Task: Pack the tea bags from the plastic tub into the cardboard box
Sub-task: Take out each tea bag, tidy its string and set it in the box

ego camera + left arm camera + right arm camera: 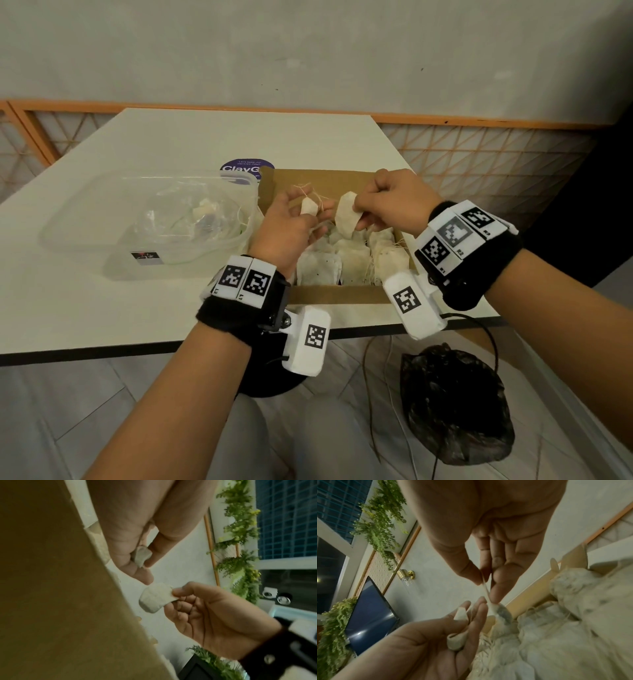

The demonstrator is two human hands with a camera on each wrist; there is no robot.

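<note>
An open cardboard box sits at the table's near edge, its floor covered with several pale tea bags. Both hands hover above it. My left hand pinches a small folded tea bag with loose string; the left wrist view shows this bag between thumb and fingers. My right hand pinches a larger tea bag by its top edge, so that the bag hangs down towards the box. The clear plastic tub stands left of the box, holding crumpled film and a few leftover pieces.
A purple round sticker lies on the white table behind the tub and box. A black plastic bag and cables sit on the floor below the table's edge. An orange-framed lattice panel runs along the wall.
</note>
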